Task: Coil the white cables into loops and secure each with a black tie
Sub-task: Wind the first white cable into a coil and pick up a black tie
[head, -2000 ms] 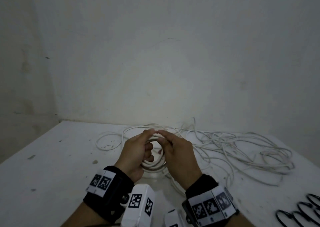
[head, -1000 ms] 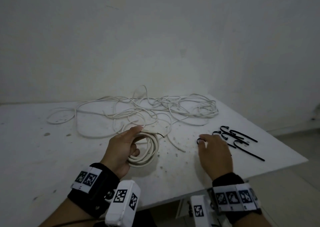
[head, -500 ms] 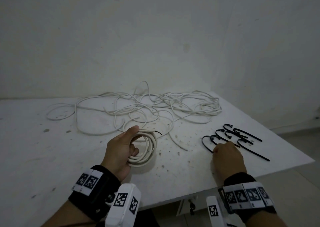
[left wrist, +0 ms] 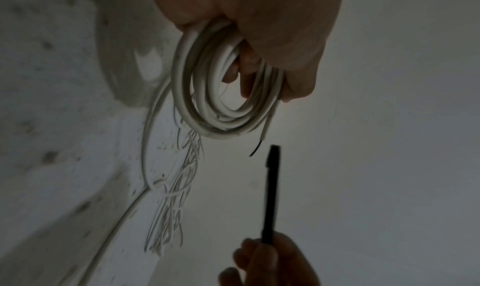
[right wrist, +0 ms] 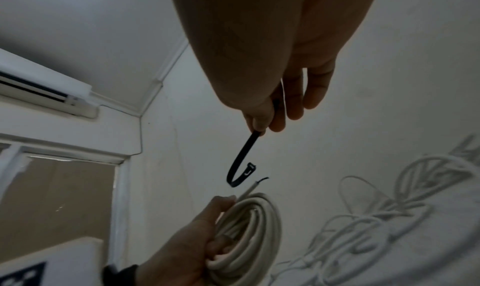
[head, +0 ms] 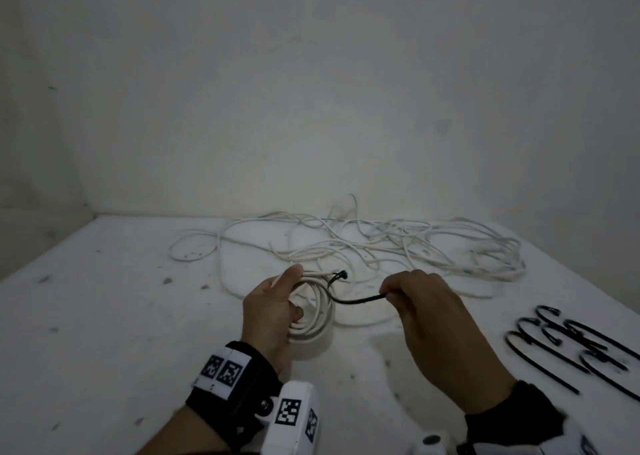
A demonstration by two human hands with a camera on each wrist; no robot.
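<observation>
The left hand (head: pixel 270 310) grasps the coiled white cable (head: pixel 317 319) just above the table (head: pixel 104 316), thumb pressed on the top of the loop, and the right hand (head: pixel 433 319) pinches one end of a black tie (head: pixel 356 300) whose hooked end sits beside the coil. To do this step well, I think the tie should pass through the middle of the loop and around all turns — the left fingers must not loosen. The right wrist view shows the tie not yet touching the cable; the head view hides this, but only it shows the spare ties (head: pixel 568 347) and the loose cables (head: pixel 398 246).

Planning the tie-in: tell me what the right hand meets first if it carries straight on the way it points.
Probably the coiled white cable in the left hand; the right hand aims its black tie there. Depth unclear.
</observation>
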